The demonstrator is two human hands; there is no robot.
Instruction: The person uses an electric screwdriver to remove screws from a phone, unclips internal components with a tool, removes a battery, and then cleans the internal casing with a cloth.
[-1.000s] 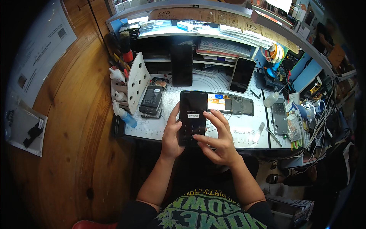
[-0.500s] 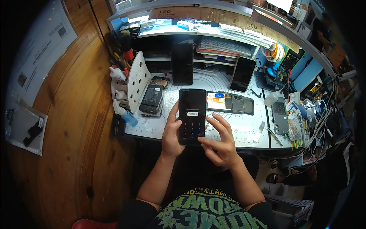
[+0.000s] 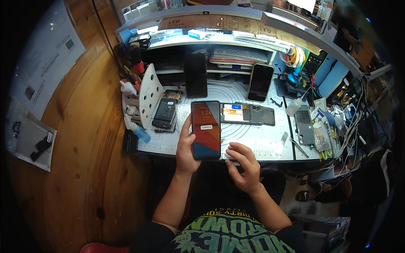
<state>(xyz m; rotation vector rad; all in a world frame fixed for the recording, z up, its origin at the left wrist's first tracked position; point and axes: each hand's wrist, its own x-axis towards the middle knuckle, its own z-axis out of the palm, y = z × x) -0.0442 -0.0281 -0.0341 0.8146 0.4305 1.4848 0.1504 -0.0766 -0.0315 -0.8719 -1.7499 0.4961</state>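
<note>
A smartphone [image 3: 206, 145] stands out in front of me, its lit screen showing a red, orange and blue lock-screen picture with a small white label across the middle. My left hand [image 3: 186, 155] is closed round its left edge and lower back, thumb along the side. Beside the phone's lower right corner is my right hand [image 3: 245, 172], fingers bent and apart, with nothing in it. I cannot tell whether a fingertip touches the phone's edge. Behind, an opened phone [image 3: 262, 115] with its inner parts bare lies on the white work mat [image 3: 257, 145].
Two dark-screened phones lean upright at the back, one black [image 3: 195, 78] and one light-framed [image 3: 260, 82]. A holed white tool holder [image 3: 150, 95], a blue spray bottle [image 3: 139, 133] and stacked phone parts [image 3: 165, 110] sit left. Tweezers [image 3: 298, 147], a dropper bottle [image 3: 294, 107] and tangled cables [image 3: 350, 130] lie right.
The phone's screen has gone from a dark number keypad to a coloured lock-screen picture. My right hand has drawn down and off the screen. The view has shifted slightly.
</note>
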